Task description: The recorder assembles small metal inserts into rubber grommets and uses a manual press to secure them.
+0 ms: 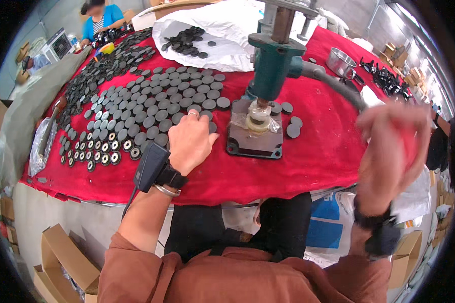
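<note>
**Left hand on the black discs beside the press**

The left hand [189, 141] lies on the red desk [288, 166], fingers spread flat on the rows of black discs [156, 103], near the green press [273, 65]. The right hand [394, 136] is raised and blurred; I cannot tell its grip. A metal bowl [340, 62] stands behind; its content is hidden.

Bright daylight, fisheye edges, blurred rt hand [389, 146]

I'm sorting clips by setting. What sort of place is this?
Most likely a small factory workshop: a green bench press stands on a red-covered table, rows of dark round discs lie by the left hand, and cardboard boxes sit below.
</note>
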`<control>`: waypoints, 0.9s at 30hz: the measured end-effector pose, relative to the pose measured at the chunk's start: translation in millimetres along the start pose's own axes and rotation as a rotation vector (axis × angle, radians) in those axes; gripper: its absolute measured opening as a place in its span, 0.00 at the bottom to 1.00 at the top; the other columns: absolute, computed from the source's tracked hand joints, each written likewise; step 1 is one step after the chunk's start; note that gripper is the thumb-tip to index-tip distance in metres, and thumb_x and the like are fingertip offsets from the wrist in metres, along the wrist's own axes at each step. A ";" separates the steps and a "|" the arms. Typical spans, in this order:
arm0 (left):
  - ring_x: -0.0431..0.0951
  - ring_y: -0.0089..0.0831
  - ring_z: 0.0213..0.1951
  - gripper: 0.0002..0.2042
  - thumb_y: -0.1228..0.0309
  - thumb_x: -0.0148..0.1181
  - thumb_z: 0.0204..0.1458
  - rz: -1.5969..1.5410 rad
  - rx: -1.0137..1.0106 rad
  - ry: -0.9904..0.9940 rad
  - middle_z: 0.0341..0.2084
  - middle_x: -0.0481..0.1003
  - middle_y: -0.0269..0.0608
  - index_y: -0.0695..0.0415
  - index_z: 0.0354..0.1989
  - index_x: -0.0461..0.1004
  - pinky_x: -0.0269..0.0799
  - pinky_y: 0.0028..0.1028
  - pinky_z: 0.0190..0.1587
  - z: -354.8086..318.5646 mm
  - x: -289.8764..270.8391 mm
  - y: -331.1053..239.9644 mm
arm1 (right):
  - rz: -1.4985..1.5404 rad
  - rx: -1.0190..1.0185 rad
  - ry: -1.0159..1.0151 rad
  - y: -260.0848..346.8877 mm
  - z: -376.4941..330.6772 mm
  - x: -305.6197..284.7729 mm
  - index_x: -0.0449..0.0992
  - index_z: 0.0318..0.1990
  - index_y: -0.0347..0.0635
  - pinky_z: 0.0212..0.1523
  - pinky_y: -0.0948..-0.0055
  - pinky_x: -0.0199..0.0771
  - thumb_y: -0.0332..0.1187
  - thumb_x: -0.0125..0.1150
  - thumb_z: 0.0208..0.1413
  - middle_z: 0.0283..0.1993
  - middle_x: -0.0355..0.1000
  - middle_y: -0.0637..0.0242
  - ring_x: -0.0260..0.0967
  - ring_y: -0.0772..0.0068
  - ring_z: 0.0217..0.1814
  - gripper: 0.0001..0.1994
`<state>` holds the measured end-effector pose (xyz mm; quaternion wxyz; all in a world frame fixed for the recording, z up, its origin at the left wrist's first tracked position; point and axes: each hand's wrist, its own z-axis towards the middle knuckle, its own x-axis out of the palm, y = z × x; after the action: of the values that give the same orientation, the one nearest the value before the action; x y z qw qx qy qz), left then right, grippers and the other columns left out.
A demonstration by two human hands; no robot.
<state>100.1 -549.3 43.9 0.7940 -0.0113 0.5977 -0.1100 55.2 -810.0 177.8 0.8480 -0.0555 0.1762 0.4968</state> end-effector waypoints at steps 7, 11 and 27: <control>0.71 0.39 0.44 0.16 0.65 0.64 0.41 0.052 0.176 -0.053 0.36 0.74 0.43 0.57 0.40 0.73 0.65 0.39 0.44 0.3 3.1 -5.1 | 0.286 0.415 -0.137 -42.7 117.6 16.0 0.69 0.25 0.43 0.12 0.83 0.48 0.34 0.54 0.50 0.17 0.66 0.70 0.52 0.85 0.11 0.07; 0.73 0.40 0.41 0.17 0.67 0.64 0.39 -0.173 0.173 -0.180 0.33 0.75 0.45 0.59 0.39 0.73 0.67 0.37 0.44 4.8 6.0 -5.2 | 0.236 0.491 -0.135 -78.4 135.0 31.8 0.67 0.22 0.46 0.10 0.83 0.45 0.36 0.56 0.48 0.16 0.65 0.69 0.53 0.84 0.10 0.08; 0.77 0.50 0.36 0.32 0.64 0.67 0.38 -0.456 0.041 -0.020 0.34 0.76 0.53 0.62 0.53 0.60 0.72 0.40 0.41 51.1 -0.6 -70.9 | 0.216 0.361 -0.290 -29.0 103.1 32.4 0.69 0.24 0.44 0.12 0.83 0.45 0.33 0.53 0.51 0.15 0.63 0.71 0.48 0.86 0.10 0.07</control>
<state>137.2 -624.1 69.6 0.7545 -0.1313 0.5695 -0.2987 119.7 -770.1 260.1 0.8026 0.1879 0.1436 0.5477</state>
